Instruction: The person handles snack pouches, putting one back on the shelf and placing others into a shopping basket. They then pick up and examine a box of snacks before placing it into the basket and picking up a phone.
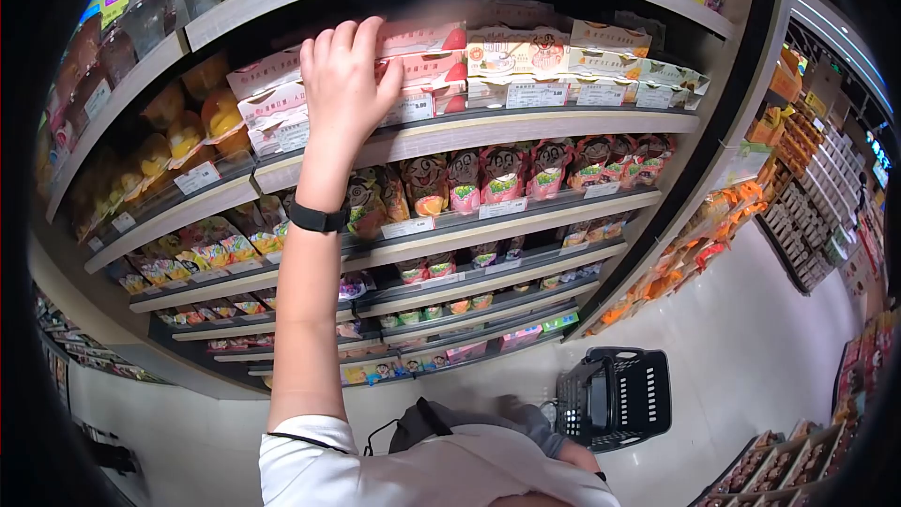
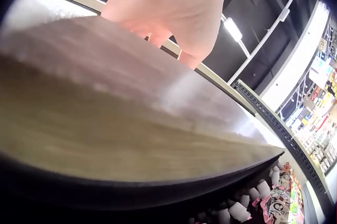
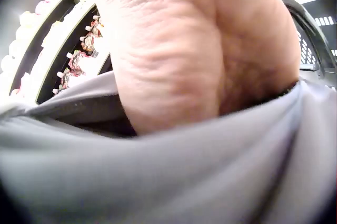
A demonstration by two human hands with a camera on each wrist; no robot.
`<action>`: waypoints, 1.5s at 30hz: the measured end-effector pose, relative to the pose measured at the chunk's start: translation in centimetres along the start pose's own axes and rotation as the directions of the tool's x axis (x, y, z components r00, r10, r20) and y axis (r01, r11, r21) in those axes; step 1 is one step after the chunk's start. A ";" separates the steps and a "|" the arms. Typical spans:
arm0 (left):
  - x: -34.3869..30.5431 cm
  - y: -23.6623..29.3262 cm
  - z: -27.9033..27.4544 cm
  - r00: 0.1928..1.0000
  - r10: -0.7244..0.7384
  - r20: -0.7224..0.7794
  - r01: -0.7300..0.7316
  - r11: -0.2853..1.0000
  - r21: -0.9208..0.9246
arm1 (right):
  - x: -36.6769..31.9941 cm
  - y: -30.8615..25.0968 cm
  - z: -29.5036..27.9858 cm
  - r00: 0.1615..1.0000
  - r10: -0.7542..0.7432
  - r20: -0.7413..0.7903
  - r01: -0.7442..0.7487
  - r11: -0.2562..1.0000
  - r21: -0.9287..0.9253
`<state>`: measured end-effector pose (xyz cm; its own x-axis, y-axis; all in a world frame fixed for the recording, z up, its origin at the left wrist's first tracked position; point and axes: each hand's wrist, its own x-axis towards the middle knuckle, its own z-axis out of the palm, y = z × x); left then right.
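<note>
In the head view my left hand [image 1: 343, 84] reaches up to a shelf of pink-and-white cartons [image 1: 427, 70]. Its fingers lie over the cartons' upper edge, thumb spread to the right. From the left wrist, the palm side of that hand [image 2: 171, 11] shows beyond the blurred shelf edge [image 2: 131, 134], fingertips hidden. A black band [image 1: 317, 218] circles the left wrist. Down by my lap, the heel of my right hand [image 3: 168, 61] sinks behind grey cloth [image 3: 158, 174] in the right wrist view. The cloth hides its fingers, so I cannot tell what they hold.
Cream cartons [image 1: 518, 54] stand right of the pink ones. Fruit cups [image 1: 221, 117] fill the shelf's left end, and spouted pouches [image 1: 502, 174] line the shelf below. A black shopping basket [image 1: 643, 394] is on the floor at my right.
</note>
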<state>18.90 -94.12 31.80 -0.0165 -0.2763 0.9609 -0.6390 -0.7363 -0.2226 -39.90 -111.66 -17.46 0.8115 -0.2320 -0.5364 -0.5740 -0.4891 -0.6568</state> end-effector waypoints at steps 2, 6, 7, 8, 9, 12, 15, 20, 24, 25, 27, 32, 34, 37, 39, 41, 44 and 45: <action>0.3 0.1 -0.4 0.993 -0.034 0.115 0.031 0.999 0.030 | -0.6 -0.8 0.5 1.000 -0.005 0.010 0.006 1.000 -0.025; 2.2 -0.1 -0.7 0.933 -0.084 0.349 0.057 0.995 0.088 | 0.5 -3.0 -0.8 0.998 -0.053 0.026 0.055 0.992 -0.115; 2.8 -0.4 -0.7 0.933 -0.093 0.346 0.066 0.994 0.090 | 0.6 -3.4 -1.4 0.998 -0.060 0.028 0.063 0.988 -0.139; 3.4 -0.6 -0.7 0.889 -0.110 0.444 0.091 0.994 0.065 | 0.5 -3.9 -1.9 0.997 -0.065 0.029 0.069 0.984 -0.162; 3.9 -0.8 -0.6 0.835 -0.119 0.537 0.116 0.992 0.039 | 0.5 -4.3 -2.5 0.997 -0.069 0.029 0.073 0.981 -0.182; 3.9 -0.9 -0.6 0.826 -0.104 0.554 0.109 0.994 0.024 | 0.3 -5.8 -3.6 0.996 -0.083 0.031 0.087 0.970 -0.227; 2.9 -1.0 -0.9 0.888 -0.056 0.455 0.067 0.998 -0.008 | 0.2 -7.8 -4.4 0.994 -0.100 0.036 0.106 0.962 -0.252; 0.8 -0.2 -3.1 0.989 0.114 -0.098 -0.137 0.948 -0.287 | -5.3 -11.2 -12.2 0.993 -0.078 0.086 0.091 0.981 -0.171; -2.7 4.1 -7.5 0.992 -0.122 -0.022 0.083 0.781 -0.619 | -8.2 -14.8 -18.9 0.983 -0.177 -0.047 0.182 0.909 0.375; -3.7 4.8 -8.3 0.988 -0.153 0.024 0.129 0.724 -0.678 | -8.5 -16.2 -19.6 0.964 -0.182 -0.192 0.251 0.862 0.441; -6.4 5.9 -8.9 0.987 -0.145 0.076 0.153 0.655 -0.740 | -7.8 -13.7 -19.5 0.903 -0.102 -0.418 0.377 0.654 0.655; -13.5 5.9 -8.6 0.873 -0.340 0.351 0.483 0.491 -0.725 | -1.5 -3.9 -14.4 0.757 0.217 -0.616 0.644 -0.404 0.649; -15.9 4.7 -8.5 0.782 -0.425 0.456 0.618 0.431 -0.657 | -0.4 -1.0 -13.2 0.795 0.142 -0.589 0.543 -0.600 0.588; -18.9 2.1 -7.8 0.744 -0.471 0.474 0.665 0.454 -0.593 | -0.1 -3.6 -12.9 0.590 0.476 -0.652 0.807 -0.308 0.505; -19.7 0.5 -7.8 0.695 -0.534 0.481 0.705 0.374 -0.603 | -1.7 -5.2 -13.5 0.626 0.371 -0.686 0.767 -0.134 0.627; -20.3 -2.0 -7.5 0.739 -0.514 0.436 0.671 0.505 -0.543 | -0.6 -4.1 -13.8 0.533 0.522 -0.666 0.760 0.052 0.648; -19.5 -2.7 -8.1 0.714 -0.574 0.401 0.687 0.465 -0.559 | 0.9 -4.9 -15.1 0.517 0.565 -0.643 0.732 0.096 0.674; -19.5 -3.3 -8.1 0.732 -0.572 0.369 0.665 0.486 -0.566 | 2.1 -3.5 -15.4 0.508 0.569 -0.647 0.733 0.109 0.671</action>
<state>15.06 -81.30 15.14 0.6373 -0.0087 0.7706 -0.7573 -0.1921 0.6241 -34.51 -123.38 -8.09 0.1563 -0.9400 -0.3034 0.4588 0.3411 -0.8205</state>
